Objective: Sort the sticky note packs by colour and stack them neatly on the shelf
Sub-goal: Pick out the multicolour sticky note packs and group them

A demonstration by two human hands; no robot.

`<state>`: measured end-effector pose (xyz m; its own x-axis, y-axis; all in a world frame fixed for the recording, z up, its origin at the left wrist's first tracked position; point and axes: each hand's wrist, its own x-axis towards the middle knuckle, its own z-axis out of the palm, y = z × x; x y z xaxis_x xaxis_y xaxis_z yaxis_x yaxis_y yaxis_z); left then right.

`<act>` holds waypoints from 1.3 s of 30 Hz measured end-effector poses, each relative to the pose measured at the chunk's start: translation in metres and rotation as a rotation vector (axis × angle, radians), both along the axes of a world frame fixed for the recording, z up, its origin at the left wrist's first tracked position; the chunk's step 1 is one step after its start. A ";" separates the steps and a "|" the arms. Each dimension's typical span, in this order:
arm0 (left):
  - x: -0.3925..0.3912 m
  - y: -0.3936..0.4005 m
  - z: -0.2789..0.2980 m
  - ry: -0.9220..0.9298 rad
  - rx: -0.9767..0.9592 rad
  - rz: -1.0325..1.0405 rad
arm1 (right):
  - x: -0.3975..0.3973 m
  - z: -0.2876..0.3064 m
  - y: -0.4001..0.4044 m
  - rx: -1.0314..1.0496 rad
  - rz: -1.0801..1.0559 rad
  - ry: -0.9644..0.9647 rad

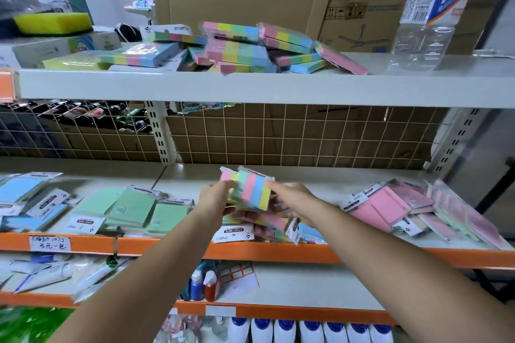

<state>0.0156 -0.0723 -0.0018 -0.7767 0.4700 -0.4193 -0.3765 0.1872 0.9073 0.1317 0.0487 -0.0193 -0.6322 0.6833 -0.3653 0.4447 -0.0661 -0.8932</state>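
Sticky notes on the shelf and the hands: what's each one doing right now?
Left hand: grips the striped pack.
Right hand: grips the same pack.
Striped pack: lifted, tilted.
Green packs: lying flat, overlapping.
Pink packs: leaning, messy.
Top-shelf striped packs: jumbled heap.
Water bottle: upright.

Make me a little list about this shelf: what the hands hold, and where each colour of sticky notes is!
left hand: holds striped pack from the left
right hand: holds the same pack from the right
green packs: middle shelf, left of the hands
blue packs: middle shelf, far left
pink packs: middle shelf, right
striped pile: messy, top shelf
water bottle: top shelf, right
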 end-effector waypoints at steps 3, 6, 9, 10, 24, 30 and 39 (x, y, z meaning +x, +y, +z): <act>0.000 0.002 -0.004 -0.021 -0.001 -0.017 | -0.012 -0.007 -0.003 -0.030 0.003 -0.004; -0.005 0.001 -0.006 0.058 -0.059 0.016 | -0.013 -0.010 0.001 -0.069 -0.086 0.055; -0.014 -0.002 -0.009 0.180 -0.130 0.067 | -0.003 -0.016 0.013 -0.067 -0.206 0.046; -0.017 -0.003 -0.011 0.204 -0.142 0.072 | 0.002 -0.018 0.016 -0.064 -0.241 0.033; -0.030 -0.006 -0.025 0.224 -0.176 0.208 | 0.019 -0.039 0.029 0.068 -0.301 -0.156; -0.044 -0.007 -0.035 0.263 -0.337 0.101 | 0.022 -0.032 0.027 0.257 -0.252 -0.367; -0.040 -0.004 -0.038 0.193 -0.460 -0.065 | 0.026 -0.035 0.035 0.390 -0.111 -0.556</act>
<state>-0.0241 -0.0768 -0.0393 -0.8359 0.3200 -0.4459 -0.1843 0.6016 0.7772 0.1580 0.0837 -0.0539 -0.3409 0.8805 -0.3294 0.8528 0.1423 -0.5024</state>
